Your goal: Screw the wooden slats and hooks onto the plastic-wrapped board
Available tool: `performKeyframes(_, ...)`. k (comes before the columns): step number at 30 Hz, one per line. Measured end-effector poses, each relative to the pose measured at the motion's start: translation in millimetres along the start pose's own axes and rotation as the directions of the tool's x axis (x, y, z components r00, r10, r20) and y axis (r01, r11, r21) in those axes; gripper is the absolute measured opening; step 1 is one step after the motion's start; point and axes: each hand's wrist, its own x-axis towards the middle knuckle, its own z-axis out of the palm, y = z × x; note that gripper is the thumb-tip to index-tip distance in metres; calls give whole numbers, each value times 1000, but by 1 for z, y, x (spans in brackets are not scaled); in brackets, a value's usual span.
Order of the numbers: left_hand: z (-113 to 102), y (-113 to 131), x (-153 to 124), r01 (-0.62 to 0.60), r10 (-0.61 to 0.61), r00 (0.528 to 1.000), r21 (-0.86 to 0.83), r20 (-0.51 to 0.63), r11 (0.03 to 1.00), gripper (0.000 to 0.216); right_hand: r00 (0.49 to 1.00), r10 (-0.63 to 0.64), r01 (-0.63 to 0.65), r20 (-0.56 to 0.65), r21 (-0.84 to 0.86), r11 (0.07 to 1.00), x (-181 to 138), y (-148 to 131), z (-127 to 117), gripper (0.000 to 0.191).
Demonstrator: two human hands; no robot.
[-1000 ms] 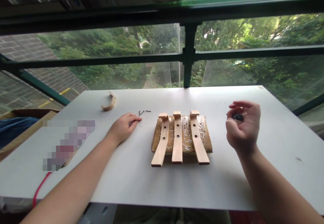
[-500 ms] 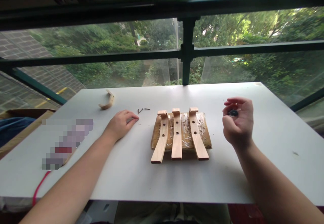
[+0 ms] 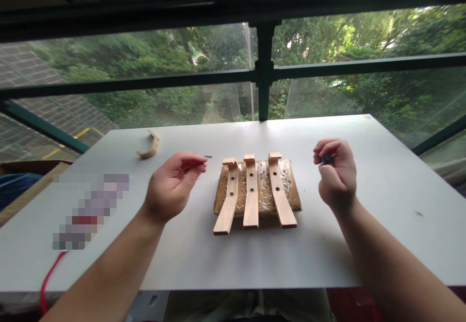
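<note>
Three pale wooden hooks, the left [image 3: 229, 200], the middle [image 3: 251, 200] and the right [image 3: 282, 200], lie side by side across a brown block [image 3: 264, 200] covered in clear, shiny film. Each hook has two dark holes. My left hand [image 3: 169, 183] is raised left of the block, thumb and fingertips pinched together; whatever is between them is too small to make out. A dark screw [image 3: 208, 156] shows just beyond those fingertips, apparently on the table. To the right of the block, my right hand [image 3: 337, 176] is curled around a small black object [image 3: 326, 159], mostly hidden by the fingers.
A curved wooden hook [image 3: 149, 148] lies at the back left of the white table [image 3: 174, 263]. Nearer the left edge is a blurred-out flat item [image 3: 91, 210] beside a red strap [image 3: 51, 278]. A green-framed window [image 3: 265, 69] borders the far side.
My left hand has lifted off the table and turned, fingers pinched, now covering where two screws lay. My right hand still holds the black object, its fingers slightly more closed. The view has shifted slightly.
</note>
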Motion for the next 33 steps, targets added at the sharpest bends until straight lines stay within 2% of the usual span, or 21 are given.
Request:
performKeyframes(3, 19, 34, 5, -115, 123, 986, -71, 116, 991, 15, 1000, -24, 24, 15, -14, 1000, 0, -1, 1, 28)
performKeyframes(7, 46, 62, 16, -277, 261, 904, -1, 338, 961, 13, 998, -65, 66, 19, -57, 996, 0, 1, 3, 32)
performKeyframes(9, 58, 67, 21, -385, 318, 849, 81, 423, 920, 11, 996, -88, 90, 21, -78, 993, 1, 1, 2, 33)
performKeyframes(12, 74, 66, 28, -574, 439, 768, 197, 466, 795, 4, 992, -118, 122, 38, -94, 988, 1, 1, 1, 34)
performKeyframes(15, 83, 62, 34, -664, 483, 712, 266, 509, 699, 3, 989, -140, 145, 52, -99, 985, 2, -2, 0, 34)
performKeyframes(18, 88, 58, 39, -718, 514, 661, 262, 547, 645, 6, 986, -155, 160, 54, -96, 983, 1, -5, -1, 34)
performKeyframes(20, 91, 56, 40, -725, 523, 652, 250, 549, 642, 7, 986, -161, 165, 54, -91, 982, 1, -7, -1, 35)
performKeyframes(24, 95, 52, 37, -696, 518, 679, 234, 520, 679, 7, 985, -166, 170, 46, -77, 982, 1, -11, 0, 36)
performKeyframes(29, 95, 48, 31, -652, 486, 685, 160, 543, 741, 7, 983, -182, 182, 4, -53, 982, 1, -16, -2, 36)
performKeyframes(33, 95, 46, 28, -587, 434, 692, 99, 577, 803, 6, 985, -174, 173, -5, 86, 981, 1, -23, -1, 36)
